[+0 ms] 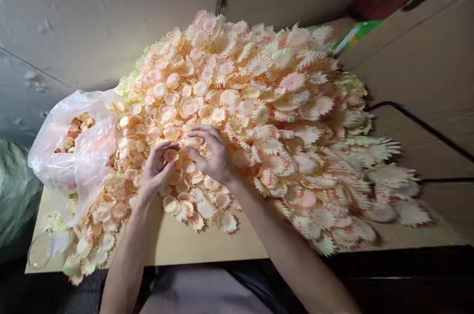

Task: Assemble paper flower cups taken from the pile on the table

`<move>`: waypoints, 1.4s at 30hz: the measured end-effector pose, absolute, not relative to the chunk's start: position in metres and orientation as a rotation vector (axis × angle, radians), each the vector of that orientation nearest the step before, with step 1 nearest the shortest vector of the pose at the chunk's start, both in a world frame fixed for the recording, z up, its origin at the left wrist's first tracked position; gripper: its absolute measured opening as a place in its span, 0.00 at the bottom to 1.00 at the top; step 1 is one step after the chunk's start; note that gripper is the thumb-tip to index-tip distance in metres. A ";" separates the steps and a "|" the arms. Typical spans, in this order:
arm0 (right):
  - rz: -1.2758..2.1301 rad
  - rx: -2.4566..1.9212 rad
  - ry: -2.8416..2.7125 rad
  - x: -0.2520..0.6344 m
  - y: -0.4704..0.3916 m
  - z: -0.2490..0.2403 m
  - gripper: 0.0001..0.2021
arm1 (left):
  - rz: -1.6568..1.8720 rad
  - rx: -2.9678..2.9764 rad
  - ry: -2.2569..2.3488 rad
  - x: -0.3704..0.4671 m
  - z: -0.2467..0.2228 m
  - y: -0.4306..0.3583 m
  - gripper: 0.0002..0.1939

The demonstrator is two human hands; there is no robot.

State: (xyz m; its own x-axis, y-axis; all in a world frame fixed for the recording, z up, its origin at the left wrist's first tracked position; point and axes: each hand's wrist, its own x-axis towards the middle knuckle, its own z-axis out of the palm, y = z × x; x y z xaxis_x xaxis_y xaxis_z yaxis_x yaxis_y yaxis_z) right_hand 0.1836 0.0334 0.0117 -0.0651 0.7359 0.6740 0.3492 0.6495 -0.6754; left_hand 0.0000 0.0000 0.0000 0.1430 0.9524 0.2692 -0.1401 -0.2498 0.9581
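Observation:
A large heap of pale pink and cream frilled discs (229, 101) is piled high on a light wooden table (200, 250). At the near left part of the heap, my left hand (157, 168) is curled around one small frilled disc (171, 155), held between thumb and fingers. Just to its right, my right hand (211, 153) hovers over the discs with thumb and fingers apart and nothing visible between them. The two hands are close but do not touch.
A translucent plastic bag (89, 156) with small reddish-yellow pieces (79, 126) stands at the left. A clear round lid or dish (40, 251) lies at the table's front left corner. A green sack (17, 195) is beyond the left edge. Walls rise behind; a dark cable (425, 126) runs at right.

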 end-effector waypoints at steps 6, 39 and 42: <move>0.578 -0.785 -1.797 0.180 0.029 0.010 0.05 | 1.262 1.249 0.877 0.003 0.007 -0.006 0.30; 1.300 -0.675 -1.533 0.185 0.024 0.010 0.12 | 1.342 1.090 1.211 0.006 0.004 -0.004 0.21; 1.257 -0.682 -1.581 0.183 0.025 0.010 0.12 | 1.312 1.136 1.199 0.006 0.003 -0.004 0.20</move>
State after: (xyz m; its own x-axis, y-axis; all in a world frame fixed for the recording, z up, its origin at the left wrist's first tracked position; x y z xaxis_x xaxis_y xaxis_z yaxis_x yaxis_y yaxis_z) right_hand 0.1832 0.0248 0.0101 -0.3755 0.8627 0.3387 -0.1358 0.3103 -0.9409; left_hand 0.0060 -0.0037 0.0034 -0.0743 0.9971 0.0188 -0.0713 -0.0241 0.9972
